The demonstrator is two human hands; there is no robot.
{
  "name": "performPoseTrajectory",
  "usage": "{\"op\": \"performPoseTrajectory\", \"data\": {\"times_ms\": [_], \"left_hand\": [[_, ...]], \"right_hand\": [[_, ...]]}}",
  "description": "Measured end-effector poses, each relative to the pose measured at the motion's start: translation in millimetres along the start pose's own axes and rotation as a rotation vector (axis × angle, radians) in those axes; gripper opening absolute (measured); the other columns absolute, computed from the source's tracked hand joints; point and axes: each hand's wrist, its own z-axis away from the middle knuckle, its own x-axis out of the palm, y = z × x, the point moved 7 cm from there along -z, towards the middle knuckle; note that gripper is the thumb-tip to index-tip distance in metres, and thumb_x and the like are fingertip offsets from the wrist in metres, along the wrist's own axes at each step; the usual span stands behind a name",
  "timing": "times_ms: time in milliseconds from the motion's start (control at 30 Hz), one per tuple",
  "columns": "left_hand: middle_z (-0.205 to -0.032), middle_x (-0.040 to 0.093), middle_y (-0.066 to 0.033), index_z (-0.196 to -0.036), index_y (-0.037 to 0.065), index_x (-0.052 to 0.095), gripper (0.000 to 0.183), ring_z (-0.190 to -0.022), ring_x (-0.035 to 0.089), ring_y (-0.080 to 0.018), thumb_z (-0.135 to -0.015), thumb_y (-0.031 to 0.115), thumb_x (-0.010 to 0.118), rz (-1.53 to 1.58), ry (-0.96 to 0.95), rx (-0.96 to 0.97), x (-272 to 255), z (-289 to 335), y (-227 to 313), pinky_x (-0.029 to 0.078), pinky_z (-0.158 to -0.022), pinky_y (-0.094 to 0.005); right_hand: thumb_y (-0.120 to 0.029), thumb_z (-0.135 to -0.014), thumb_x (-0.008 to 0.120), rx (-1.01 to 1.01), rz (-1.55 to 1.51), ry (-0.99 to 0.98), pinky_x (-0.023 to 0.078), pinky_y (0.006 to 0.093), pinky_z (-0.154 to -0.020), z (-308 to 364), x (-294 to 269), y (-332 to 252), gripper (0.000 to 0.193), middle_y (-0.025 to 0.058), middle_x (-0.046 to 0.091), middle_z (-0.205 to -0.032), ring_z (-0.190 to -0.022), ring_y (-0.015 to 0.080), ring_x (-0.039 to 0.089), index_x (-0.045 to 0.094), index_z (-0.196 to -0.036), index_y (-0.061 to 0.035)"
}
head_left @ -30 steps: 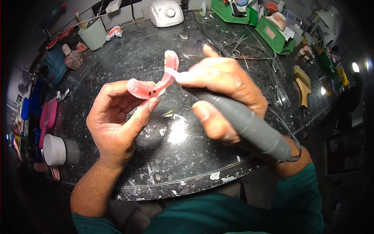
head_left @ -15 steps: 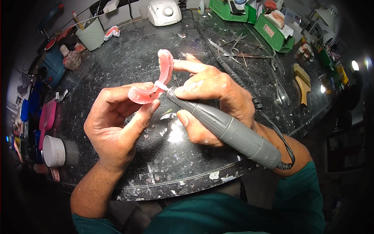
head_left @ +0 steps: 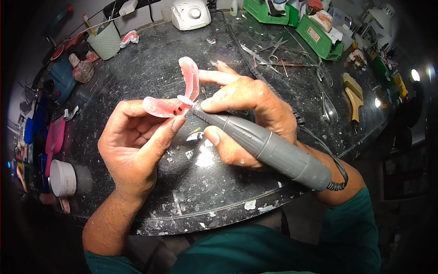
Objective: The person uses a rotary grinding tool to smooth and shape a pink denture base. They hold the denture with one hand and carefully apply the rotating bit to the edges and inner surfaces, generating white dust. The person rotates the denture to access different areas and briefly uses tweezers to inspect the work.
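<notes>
A pink, curved denture base (head_left: 158, 108) with a few small dark holes is pinched between the thumb and fingers of my left hand (head_left: 133, 141). One arm of the denture base rises toward the fingers of my right hand (head_left: 251, 102). That hand is wrapped round a grey rotary handpiece (head_left: 269, 146), held like a pen. At the handpiece's tip a pale bit (head_left: 185, 100) lies against the inner curve of the pink piece. A forefinger of my right hand stretches up to the upright arm of the denture base.
A white control box (head_left: 191, 14) stands at the back, its black cord running to the handpiece. Green bins (head_left: 317, 36), scissors (head_left: 275, 49) and a brush (head_left: 353, 98) are at the right. On the left are a white tub (head_left: 63, 178) and a pale cup (head_left: 105, 42).
The denture base has tilted and shifted slightly left in my left hand, showing more of its dark holes. My right hand and the handpiece have moved slightly, with the bit still at it.
</notes>
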Motion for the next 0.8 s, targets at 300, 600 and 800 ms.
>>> {"op": "performPoseTrajectory", "data": {"times_ms": [300, 600, 800], "left_hand": [[-0.108, 0.066, -0.0186, -0.105, -0.004, 0.055, 0.025, -0.103, 0.066, -0.0210, -0.084, -0.012, 0.066, 0.011, 0.016, -0.059, -1.5, -0.8, -5.2, 0.054, -0.092, -0.0294], [-0.110, 0.065, -0.0201, -0.105, -0.004, 0.055, 0.025, -0.104, 0.066, -0.0217, -0.084, -0.012, 0.066, -0.004, 0.014, -0.023, -0.1, -1.6, -1.3, 0.054, -0.093, -0.0306], [-0.111, 0.065, -0.0203, -0.103, -0.005, 0.055, 0.025, -0.105, 0.066, -0.0229, -0.083, -0.012, 0.068, -0.099, 0.001, 0.003, 0.9, -0.5, 1.6, 0.054, -0.094, -0.0325]], "right_hand": [[0.000, -0.066, 0.075, -0.029, 0.030, 0.010, 0.045, 0.0562, -0.102, 0.4, -2.0, -0.5, 0.031, 0.0093, 0.066, -0.090, -0.105, 0.0310, 0.067, 0.065, -0.095, -0.0043], [-0.001, -0.066, 0.076, -0.002, -0.009, 0.037, 0.042, 0.0575, -0.104, 1.4, -0.8, 2.9, 0.032, 0.0085, 0.066, -0.090, -0.106, 0.0313, 0.067, 0.065, -0.096, -0.0055], [-0.002, -0.067, 0.076, 0.007, 0.011, -0.022, 0.041, 0.0576, -0.105, 1.6, 0.5, 2.2, 0.033, 0.0079, 0.066, -0.093, -0.106, 0.0307, 0.067, 0.065, -0.098, -0.0054]]}}
